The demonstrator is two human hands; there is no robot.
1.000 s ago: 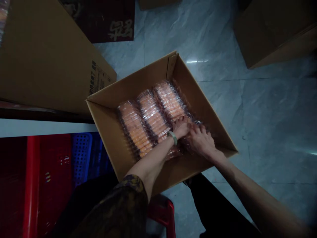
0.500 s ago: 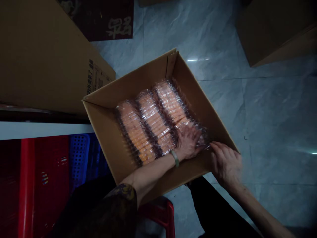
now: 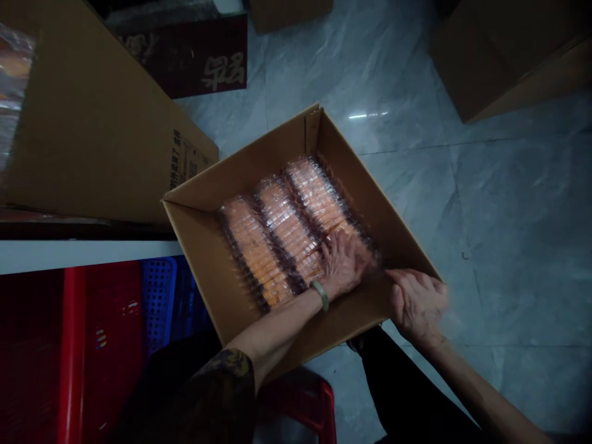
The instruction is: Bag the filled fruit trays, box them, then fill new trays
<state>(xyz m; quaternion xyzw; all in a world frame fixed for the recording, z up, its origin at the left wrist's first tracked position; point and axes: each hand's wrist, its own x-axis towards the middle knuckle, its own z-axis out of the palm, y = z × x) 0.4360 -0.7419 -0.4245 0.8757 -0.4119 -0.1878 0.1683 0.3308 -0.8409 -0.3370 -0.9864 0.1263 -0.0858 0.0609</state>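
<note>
An open cardboard box rests in front of me, tilted, above the tiled floor. Inside lie three rows of orange items wrapped in clear plastic. My left hand, with a pale bangle on the wrist, lies flat with fingers stretched out on the near end of the right-hand row. My right hand curls its fingers over the box's near right corner and grips the rim.
A large flat cardboard box lies at the left, with a dark printed carton behind it. More cardboard boxes stand at the back right. Red and blue plastic crates sit under a white ledge at the lower left. Grey tiled floor spreads to the right.
My right hand has left the packs inside the box and moved to the near right corner, taking hold of the rim. My left hand has slid nearer and now lies flat on the packs.
</note>
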